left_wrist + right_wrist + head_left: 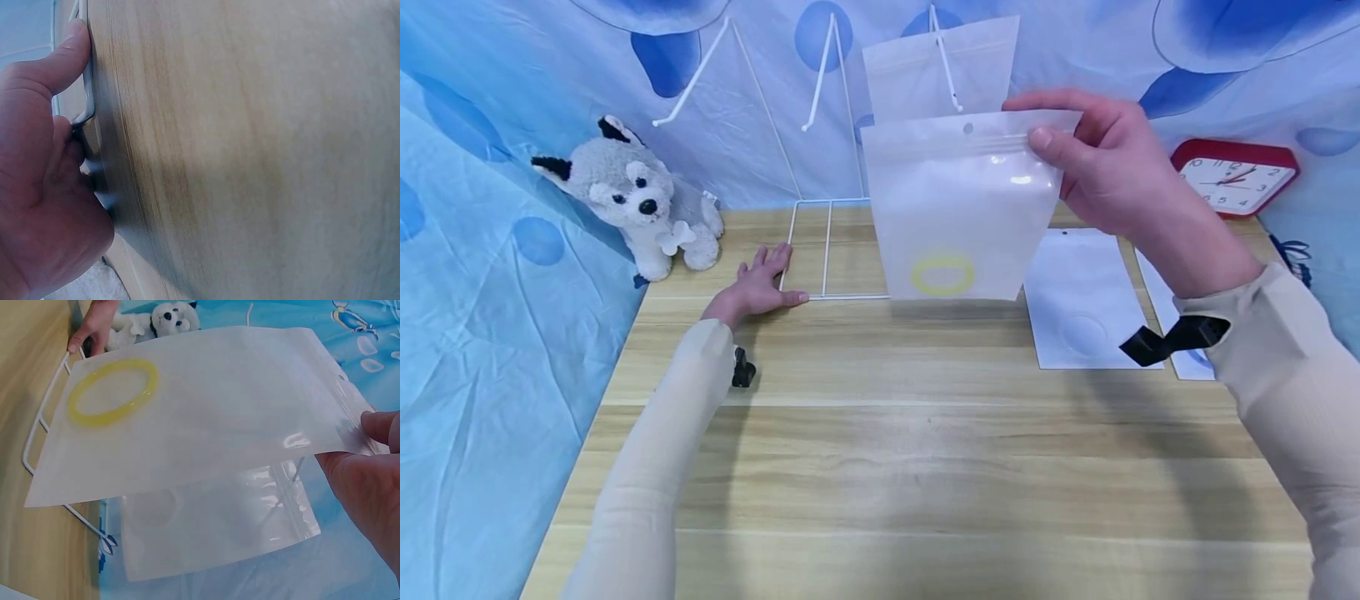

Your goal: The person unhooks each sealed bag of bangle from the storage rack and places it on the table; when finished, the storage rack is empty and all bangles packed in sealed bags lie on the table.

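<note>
My right hand [1108, 158] pinches the upper right corner of a whitish zip bag [962, 204] between thumb and fingers. A yellow ring [970, 275] shows through the bag's lower part. Behind it, another zip bag [940, 75] hangs on the right hook of a white wire rack [827, 250]. The right wrist view shows a faint round shape in that hanging bag [219, 531]. At the rack base's front left corner, my left hand [760, 283] rests with fingers spread. Its thumb lies along the front wire [89, 94].
Two more white bags [1078, 308] with round shapes in them lie on the table's right side. A red clock [1236, 179] stands behind them. Back left sits a plush dog [632, 187]. The rack's left and middle hooks [818, 75] hold nothing. Blue patterned cloth [497, 333] surrounds the table.
</note>
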The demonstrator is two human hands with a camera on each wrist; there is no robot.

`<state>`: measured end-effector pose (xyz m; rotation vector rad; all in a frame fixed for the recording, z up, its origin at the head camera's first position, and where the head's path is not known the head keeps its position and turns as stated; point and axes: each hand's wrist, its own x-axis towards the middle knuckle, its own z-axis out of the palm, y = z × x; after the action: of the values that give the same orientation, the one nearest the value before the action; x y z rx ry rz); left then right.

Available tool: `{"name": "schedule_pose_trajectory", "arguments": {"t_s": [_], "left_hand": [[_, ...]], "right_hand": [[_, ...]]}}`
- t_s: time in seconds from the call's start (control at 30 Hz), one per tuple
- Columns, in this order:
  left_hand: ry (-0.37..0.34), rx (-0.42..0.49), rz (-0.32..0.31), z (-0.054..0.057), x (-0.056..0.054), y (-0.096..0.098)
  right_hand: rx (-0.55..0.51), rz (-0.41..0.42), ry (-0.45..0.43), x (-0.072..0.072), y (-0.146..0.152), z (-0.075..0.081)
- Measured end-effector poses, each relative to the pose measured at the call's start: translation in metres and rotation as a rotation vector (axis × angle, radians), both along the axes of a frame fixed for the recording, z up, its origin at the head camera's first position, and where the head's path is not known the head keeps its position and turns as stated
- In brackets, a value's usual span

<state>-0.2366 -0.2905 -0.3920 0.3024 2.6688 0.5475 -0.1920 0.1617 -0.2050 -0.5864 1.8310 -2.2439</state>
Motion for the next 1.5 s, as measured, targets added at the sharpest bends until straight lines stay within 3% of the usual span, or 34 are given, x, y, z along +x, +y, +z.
{"name": "schedule_pose_trajectory", "arguments": {"t_s": [0.27,0.53,0.7,0.87,0.97,1.03,1.1,1.2,1.33,1.5], "left_hand": [[-0.006,0.002,-0.002,0.002,-0.001,0.002],[0.002,-0.001,-0.008,0.003,-0.004,-0.001],[0.008,-0.006,-0.015,0.005,-0.004,0.0],[-0.002,0.003,-0.004,0.006,-0.005,-0.001],[-0.005,0.009,0.001,0.008,-0.004,0.0],[-0.005,0.009,-0.003,0.008,-0.003,0.001],[-0.008,0.011,-0.006,0.008,-0.002,0.002],[-0.008,0.01,-0.006,0.007,0.0,0.001],[-0.009,0.002,-0.001,0.005,0.002,-0.001],[-0.015,0.013,-0.001,0.004,0.003,0.001]], "right_hand": [[0.011,0.011,-0.085,0.019,0.009,-0.016],[0.12,-0.012,-0.129,0.041,0.018,-0.033],[0.103,0.064,-0.131,0.058,0.024,-0.043],[0.012,0.183,-0.152,0.066,0.031,-0.055],[-0.058,0.231,-0.222,0.063,0.034,-0.066],[-0.045,0.203,-0.263,0.058,0.034,-0.074],[0.02,0.134,-0.292,0.051,0.035,-0.081],[0.203,0.01,-0.267,0.038,0.033,-0.091],[0.354,-0.054,-0.261,0.023,0.028,-0.106],[0.215,0.023,-0.334,0.017,0.026,-0.131]]}}
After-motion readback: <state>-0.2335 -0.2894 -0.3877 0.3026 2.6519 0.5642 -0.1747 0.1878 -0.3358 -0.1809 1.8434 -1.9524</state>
